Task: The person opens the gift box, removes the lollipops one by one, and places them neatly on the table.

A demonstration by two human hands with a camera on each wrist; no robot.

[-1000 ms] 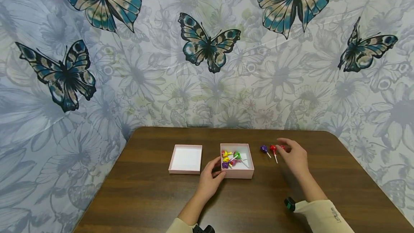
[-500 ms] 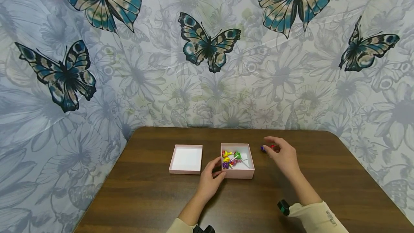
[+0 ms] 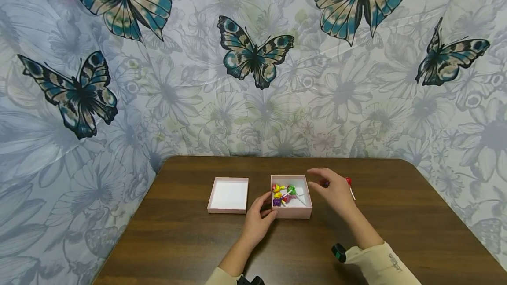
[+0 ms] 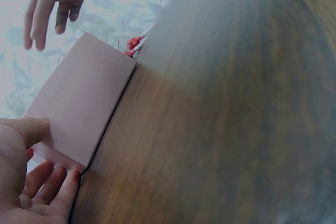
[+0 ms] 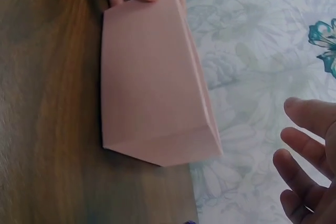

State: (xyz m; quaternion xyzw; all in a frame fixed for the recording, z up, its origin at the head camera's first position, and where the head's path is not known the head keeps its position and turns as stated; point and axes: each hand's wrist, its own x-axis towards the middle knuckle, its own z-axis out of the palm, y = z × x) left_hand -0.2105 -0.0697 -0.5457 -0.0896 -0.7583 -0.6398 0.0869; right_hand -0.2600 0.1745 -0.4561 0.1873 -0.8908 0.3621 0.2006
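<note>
My left hand [image 3: 255, 225] holds the near left corner of an open pink box [image 3: 293, 213], with the thumb on its front wall and the fingers along its left side. Inside lie several wrapped lollipops: yellow ones, a green lollipop [image 3: 291, 189], purple and pink ones, with white sticks. My right hand [image 3: 336, 192] hovers just right of the box, fingers spread and apart from the thumb; the right wrist view shows nothing between them. A red lollipop [image 3: 348, 181] lies on the table behind this hand, which mostly hides a dark one [image 3: 325, 183].
Left of the box lies its pink-edged lid [image 3: 227, 195], white inside facing up. Both stand on a brown wooden table [image 3: 182, 232]. Behind the table's far edge hangs a cloth [image 3: 190, 113] printed with flowers and butterflies.
My right hand has moved left from over the red lollipops to beside the box, uncovering a red lollipop on the right. The left hand stays on the box.
</note>
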